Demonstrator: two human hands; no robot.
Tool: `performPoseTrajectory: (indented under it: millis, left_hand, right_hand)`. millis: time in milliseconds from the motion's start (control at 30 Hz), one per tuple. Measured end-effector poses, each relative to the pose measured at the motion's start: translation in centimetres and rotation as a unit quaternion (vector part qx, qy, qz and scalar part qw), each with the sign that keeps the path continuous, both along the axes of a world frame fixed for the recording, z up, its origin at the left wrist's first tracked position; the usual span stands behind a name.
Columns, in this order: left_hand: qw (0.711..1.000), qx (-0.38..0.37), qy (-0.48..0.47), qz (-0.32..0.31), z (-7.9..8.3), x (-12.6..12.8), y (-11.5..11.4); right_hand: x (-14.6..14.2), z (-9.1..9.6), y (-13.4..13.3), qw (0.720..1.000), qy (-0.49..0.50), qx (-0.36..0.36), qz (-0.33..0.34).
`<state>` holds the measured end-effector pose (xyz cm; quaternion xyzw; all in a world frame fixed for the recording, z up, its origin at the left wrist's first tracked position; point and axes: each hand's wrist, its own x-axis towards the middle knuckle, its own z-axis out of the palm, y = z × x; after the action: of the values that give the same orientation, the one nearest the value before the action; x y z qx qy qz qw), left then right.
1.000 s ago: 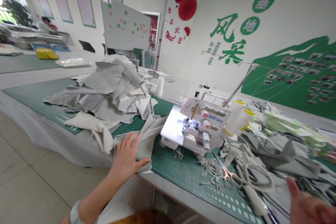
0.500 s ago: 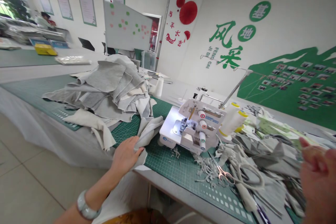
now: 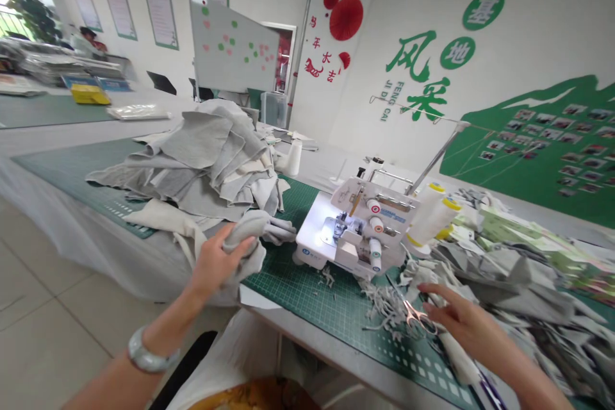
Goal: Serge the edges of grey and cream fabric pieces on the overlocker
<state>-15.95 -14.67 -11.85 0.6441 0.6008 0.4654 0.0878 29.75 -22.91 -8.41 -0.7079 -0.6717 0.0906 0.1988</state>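
Observation:
My left hand (image 3: 218,257) is closed around a bunched piece of grey fabric (image 3: 254,230), left of the white overlock sewing machine (image 3: 355,227). My right hand (image 3: 449,311) is over the right part of the table, fingers apart, with nothing visible in it. Just beside its fingertips lie small scissors (image 3: 417,317) with copper-coloured handles. A heap of grey fabric scraps (image 3: 504,278) spreads behind and right of that hand. Thin trimmings (image 3: 384,304) lie in front of the machine, whose lamp lights the needle area.
A large pile of grey fabric pieces (image 3: 206,154) rests on the green cutting mat (image 3: 57,166) at left. Cones of white thread (image 3: 430,211) stand behind the machine, and another thread cone (image 3: 293,158) stands near the pile. A person (image 3: 89,41) is at the far left.
My right hand has come in from the right edge toward the scissors. My left hand has shifted slightly left, and the fabric in it is now more bunched up.

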Motion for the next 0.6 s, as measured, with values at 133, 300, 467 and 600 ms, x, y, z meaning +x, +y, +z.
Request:
performPoseTrajectory:
  millis: [133, 300, 467, 600]
  left_hand:
    - [0.993, 0.104, 0.028, 0.047, 5.8, -1.9, 3.5]
    - [0.962, 0.241, 0.061, 0.112, 13.0, -4.7, 10.7]
    - [0.971, 0.201, 0.109, 0.071, 15.8, -8.0, 18.9]
    - [0.970, 0.203, 0.124, 0.046, 14.2, -6.4, 18.5]
  right_hand:
    - [-0.4, 1.7, 0.2, 0.996, 0.015, -0.067, 0.061]
    - [-1.4, 3.6, 0.5, 0.997, 0.003, -0.058, 0.052]
    - [-1.6, 4.3, 0.1, 0.994, 0.100, -0.031, 0.040]
    - [-1.4, 3.9, -0.1, 0.990, 0.128, -0.020, 0.061]
